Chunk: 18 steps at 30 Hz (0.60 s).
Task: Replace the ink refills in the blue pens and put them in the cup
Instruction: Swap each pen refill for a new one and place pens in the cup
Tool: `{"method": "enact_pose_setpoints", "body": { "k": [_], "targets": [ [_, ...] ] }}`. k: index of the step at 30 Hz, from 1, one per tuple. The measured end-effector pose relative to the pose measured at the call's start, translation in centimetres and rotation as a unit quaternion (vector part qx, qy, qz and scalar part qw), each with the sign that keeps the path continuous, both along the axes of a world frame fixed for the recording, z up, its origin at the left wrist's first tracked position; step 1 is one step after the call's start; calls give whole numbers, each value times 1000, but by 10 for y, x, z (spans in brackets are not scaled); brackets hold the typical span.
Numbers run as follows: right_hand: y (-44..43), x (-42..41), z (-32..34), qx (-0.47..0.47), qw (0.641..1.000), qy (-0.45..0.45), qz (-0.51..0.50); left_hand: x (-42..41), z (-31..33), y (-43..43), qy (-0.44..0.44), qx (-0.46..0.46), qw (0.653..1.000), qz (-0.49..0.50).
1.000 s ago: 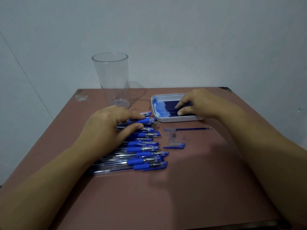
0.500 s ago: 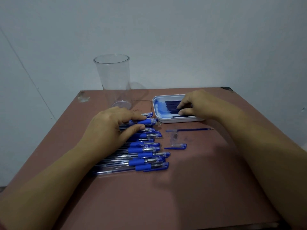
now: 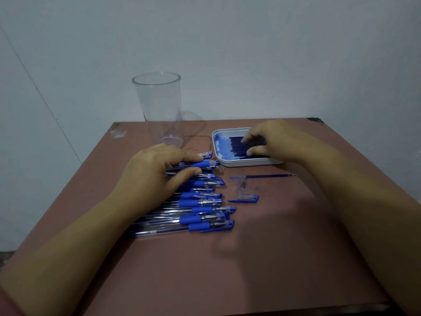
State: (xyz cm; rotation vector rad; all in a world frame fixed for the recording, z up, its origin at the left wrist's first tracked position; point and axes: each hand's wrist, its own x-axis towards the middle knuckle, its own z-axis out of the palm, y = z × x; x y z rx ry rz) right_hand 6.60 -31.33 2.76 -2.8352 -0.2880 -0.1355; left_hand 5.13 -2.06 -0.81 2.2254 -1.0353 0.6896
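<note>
Several blue pens (image 3: 200, 210) with clear barrels lie side by side in a row left of the table's centre. My left hand (image 3: 155, 176) lies over the far end of the row, index finger and thumb pinching one blue pen (image 3: 206, 164) at its grip. A white tray (image 3: 239, 164) at the back right holds several dark blue refills (image 3: 237, 147). My right hand (image 3: 275, 140) reaches into it, with fingertips and thumb touching the refills. The clear cup (image 3: 159, 110) stands empty at the back.
Between the row and the tray lie a loose refill (image 3: 262, 176), a small metal tip (image 3: 243, 184) and a blue cap (image 3: 246, 199). The brown table (image 3: 250, 258) stands against a pale wall; its near half holds nothing but my forearms.
My right hand's index finger and thumb have spread apart over the refills. My left hand has stayed on the same pen.
</note>
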Motion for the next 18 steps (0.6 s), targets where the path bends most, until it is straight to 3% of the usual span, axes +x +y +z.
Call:
{"method": "enact_pose_setpoints", "body": {
  "k": [10,18],
  "targets": [
    [0,6,-3,-17,1000,21,-10,1,2,2,-6,5,1000,1],
    [20,-38,27,25,996,-78,40,-1,2,1,-11,-3,1000,-4]
  ]
}}
